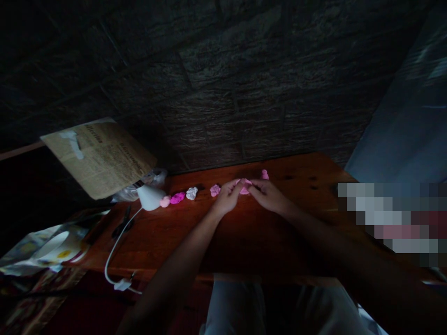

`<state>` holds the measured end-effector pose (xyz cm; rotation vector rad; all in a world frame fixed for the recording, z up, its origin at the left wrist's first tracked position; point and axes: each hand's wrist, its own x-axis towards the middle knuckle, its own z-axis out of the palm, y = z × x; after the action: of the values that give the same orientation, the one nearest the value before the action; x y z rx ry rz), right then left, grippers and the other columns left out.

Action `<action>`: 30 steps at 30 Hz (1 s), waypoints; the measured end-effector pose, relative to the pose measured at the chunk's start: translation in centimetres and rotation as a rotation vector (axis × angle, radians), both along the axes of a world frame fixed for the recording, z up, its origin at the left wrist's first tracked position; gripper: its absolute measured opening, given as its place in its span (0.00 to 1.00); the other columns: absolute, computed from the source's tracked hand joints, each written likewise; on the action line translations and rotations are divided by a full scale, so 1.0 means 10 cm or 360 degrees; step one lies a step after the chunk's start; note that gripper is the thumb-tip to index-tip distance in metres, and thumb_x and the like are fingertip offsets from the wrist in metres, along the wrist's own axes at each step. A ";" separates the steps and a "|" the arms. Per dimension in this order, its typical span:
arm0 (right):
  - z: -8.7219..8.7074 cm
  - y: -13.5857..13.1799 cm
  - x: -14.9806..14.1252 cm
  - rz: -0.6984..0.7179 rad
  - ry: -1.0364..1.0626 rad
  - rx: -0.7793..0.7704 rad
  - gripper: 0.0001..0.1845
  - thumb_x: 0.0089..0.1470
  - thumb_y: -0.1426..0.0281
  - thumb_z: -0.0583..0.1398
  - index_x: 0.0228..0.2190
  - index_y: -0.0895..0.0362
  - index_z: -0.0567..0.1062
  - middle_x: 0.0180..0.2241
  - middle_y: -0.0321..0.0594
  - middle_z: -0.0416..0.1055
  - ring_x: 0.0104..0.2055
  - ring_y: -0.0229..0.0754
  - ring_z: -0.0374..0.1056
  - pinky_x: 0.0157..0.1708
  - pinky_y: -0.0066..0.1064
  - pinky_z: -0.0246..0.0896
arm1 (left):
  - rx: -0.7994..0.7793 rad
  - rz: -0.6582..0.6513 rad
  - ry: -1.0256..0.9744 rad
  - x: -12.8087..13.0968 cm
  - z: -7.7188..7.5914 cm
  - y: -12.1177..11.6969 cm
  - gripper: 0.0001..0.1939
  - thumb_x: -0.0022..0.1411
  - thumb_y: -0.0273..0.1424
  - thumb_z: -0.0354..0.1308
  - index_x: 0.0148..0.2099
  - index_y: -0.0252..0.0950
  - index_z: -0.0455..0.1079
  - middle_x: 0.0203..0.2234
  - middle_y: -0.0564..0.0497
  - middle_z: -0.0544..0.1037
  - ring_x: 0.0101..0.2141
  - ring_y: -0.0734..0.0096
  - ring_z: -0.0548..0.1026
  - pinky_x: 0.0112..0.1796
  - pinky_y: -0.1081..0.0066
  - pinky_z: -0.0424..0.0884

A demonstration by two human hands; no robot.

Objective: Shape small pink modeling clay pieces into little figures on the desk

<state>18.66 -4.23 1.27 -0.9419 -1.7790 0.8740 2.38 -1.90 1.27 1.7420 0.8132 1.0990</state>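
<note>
Pink and clay-like, the flattened lump [245, 186] sits between our two hands in the head view. Our left hand [228, 196] pinches one edge and our right hand [267, 194] the other, probably so both thumbs can press evenly. Along the tabletop [167, 242], the white lump [192, 193] and magenta lump [178, 198] lie leftward, apparently set aside within reach, colours unmixed.

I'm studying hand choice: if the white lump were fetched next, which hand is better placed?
Probably the left hand: it is nearer the white lump, while the right hand is beyond the pink piece both hold. The left would need to let go first.
</note>
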 end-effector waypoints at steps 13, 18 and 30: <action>-0.03 -0.02 0.00 0.0135 -0.0029 -0.0289 0.18 0.60 0.55 0.55 0.26 0.54 0.69 0.19 0.29 0.60 0.22 0.35 0.56 0.27 0.31 0.51 | -0.0008 0.0032 -0.0012 -0.02 -0.02 0.07 0.30 0.58 0.61 0.59 0.29 0.36 0.68 0.18 0.57 0.66 0.23 0.76 0.63 0.27 0.74 0.60; 0.05 -0.05 0.02 0.0188 -0.0085 -0.0095 0.14 0.59 0.64 0.52 0.22 0.53 0.65 0.19 0.29 0.58 0.24 0.36 0.56 0.30 0.31 0.54 | -0.0187 -0.0139 0.0220 -0.10 -0.08 0.11 0.36 0.55 0.66 0.56 0.23 0.35 0.65 0.15 0.57 0.64 0.19 0.79 0.59 0.24 0.73 0.55; 0.02 -0.02 0.04 0.0219 0.0034 -0.0308 0.14 0.60 0.63 0.53 0.25 0.54 0.68 0.19 0.28 0.58 0.22 0.35 0.54 0.26 0.30 0.51 | -0.0254 -0.0308 0.0034 -0.07 -0.05 0.10 0.37 0.57 0.65 0.56 0.18 0.37 0.57 0.14 0.58 0.60 0.17 0.82 0.54 0.22 0.73 0.51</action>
<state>19.07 -4.39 1.43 -0.9365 -1.7801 1.1563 1.65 -0.94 0.74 1.6618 0.7091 0.8646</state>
